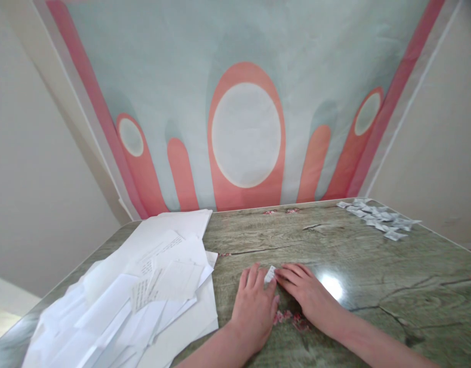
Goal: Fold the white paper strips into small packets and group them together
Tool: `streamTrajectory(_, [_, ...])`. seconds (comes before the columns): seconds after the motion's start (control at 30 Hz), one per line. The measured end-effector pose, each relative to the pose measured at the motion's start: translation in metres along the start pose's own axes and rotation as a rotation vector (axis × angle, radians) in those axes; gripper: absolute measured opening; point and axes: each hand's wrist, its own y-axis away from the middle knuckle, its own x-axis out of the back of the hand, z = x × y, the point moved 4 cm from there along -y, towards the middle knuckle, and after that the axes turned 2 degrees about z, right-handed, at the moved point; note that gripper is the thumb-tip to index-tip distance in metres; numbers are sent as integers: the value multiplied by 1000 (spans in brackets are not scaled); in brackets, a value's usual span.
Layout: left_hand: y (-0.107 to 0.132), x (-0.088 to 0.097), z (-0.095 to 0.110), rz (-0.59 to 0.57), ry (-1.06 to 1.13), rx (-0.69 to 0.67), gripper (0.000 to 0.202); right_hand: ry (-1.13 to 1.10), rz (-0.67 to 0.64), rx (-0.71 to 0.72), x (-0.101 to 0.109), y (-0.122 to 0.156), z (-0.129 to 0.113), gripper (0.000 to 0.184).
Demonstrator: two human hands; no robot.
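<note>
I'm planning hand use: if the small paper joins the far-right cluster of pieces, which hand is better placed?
Probably the right hand: it is at the right edge of the small paper and nearer the cluster. The left hand is at the paper too, but lies closer to the paper pile.

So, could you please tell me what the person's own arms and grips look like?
Both forearms are bare, with no sleeves in view. The left grip and right grip are ungloved hands; no rings, watches or bracelets show.
</note>
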Motion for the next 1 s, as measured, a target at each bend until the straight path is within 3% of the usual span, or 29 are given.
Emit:
streamTrajectory(0.5, [-1, 8, -2, 4, -91, 29, 28, 12, -8, -66, -2, -1, 0, 28])
streamTrajectory(0.7, [2, 1, -4, 3, -178, -10, 33, 29, -39, -58, -2, -2, 0, 31])
streamTrajectory(1.0, [-5, 1, -8, 27, -161, -76, 21, -7, -23, -59, 3, -3, -2, 27])
